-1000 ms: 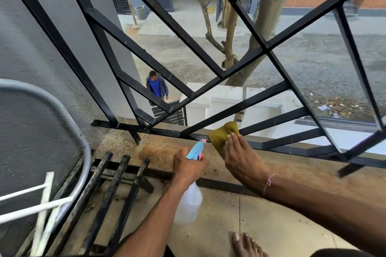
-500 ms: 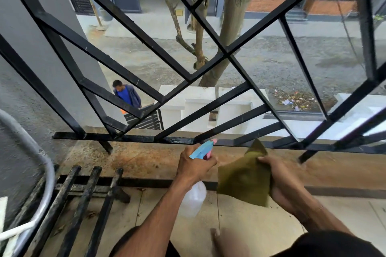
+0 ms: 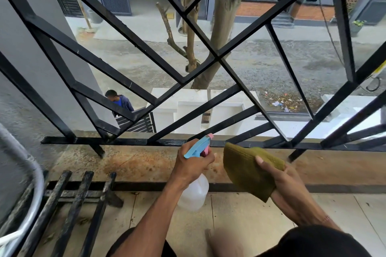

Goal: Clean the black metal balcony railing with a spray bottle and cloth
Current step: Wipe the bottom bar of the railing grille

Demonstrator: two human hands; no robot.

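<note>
A person's left hand (image 3: 193,165) grips a spray bottle (image 3: 196,175) aimed at the railing (image 3: 133,142) (bottom bar glistening), while right-hand fingers (image 3: 263,164) pinch the cloth (image 3: 247,170) ready to wipe.

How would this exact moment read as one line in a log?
left hand: grips spray bottle | right hand: holds cloth off railing | nozzle toward bottom rail

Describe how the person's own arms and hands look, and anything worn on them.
Both forearms are bare, with no sleeves and no gloves. The left hand shows no rings or bands. The right hand has short nails, and a thin pinkish bracelet sits at its wrist, only partly visible.
</note>
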